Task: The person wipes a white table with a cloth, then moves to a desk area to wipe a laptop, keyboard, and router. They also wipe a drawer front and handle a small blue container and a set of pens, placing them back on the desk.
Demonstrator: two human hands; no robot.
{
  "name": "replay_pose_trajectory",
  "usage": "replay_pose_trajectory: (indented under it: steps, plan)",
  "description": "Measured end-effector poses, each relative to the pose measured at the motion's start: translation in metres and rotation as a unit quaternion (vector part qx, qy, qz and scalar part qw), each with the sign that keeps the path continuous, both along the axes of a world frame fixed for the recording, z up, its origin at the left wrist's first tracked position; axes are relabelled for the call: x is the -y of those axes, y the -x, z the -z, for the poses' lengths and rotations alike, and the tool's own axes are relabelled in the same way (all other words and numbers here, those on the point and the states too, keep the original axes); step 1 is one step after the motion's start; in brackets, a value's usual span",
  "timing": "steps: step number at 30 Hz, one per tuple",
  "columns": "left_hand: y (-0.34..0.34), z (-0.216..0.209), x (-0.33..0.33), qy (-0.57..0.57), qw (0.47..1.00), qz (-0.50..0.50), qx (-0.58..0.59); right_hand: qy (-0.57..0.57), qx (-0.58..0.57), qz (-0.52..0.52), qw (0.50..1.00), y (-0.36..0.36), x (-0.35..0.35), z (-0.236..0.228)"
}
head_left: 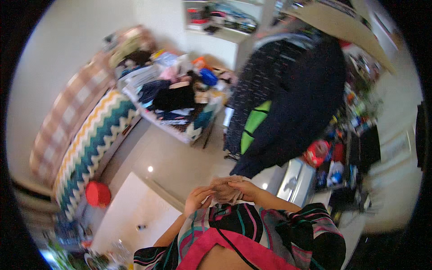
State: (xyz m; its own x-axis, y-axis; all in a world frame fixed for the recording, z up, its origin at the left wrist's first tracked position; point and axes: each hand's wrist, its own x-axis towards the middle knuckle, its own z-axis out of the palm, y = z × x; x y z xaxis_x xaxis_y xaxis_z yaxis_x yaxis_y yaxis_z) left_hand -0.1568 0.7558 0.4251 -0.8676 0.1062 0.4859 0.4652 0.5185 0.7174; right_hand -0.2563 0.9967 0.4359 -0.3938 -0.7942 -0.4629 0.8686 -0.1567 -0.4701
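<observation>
My left hand and my right hand meet in front of my chest, both closed on a small bunched piece of brownish patterned cloth. The cloth sits between the fingers of both hands, just above my striped pink and teal garment. Part of the cloth is hidden by my fingers.
Dark garments hang from above at centre right. A table heaped with clothes stands behind. At the left is a zigzag-patterned cover with a red round object below it. A silver case and cluttered items lie right.
</observation>
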Motion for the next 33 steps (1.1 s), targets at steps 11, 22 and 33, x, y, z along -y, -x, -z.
replay_pose_trajectory:
  steps: [11,22,33]
  plan:
    - [0.113,-0.068,-0.197,0.04,0.903,0.427,-0.005,0.001,-0.032,0.39,0.92,-0.058,-0.197,-0.003]
    - [0.21,-0.063,-0.434,0.081,0.87,0.486,0.016,0.15,-0.061,0.518,0.84,0.013,-0.378,0.0]
    - [0.285,-0.04,-0.682,-0.38,0.474,0.386,0.694,-0.625,-0.532,0.324,0.47,0.052,-0.534,-0.062]
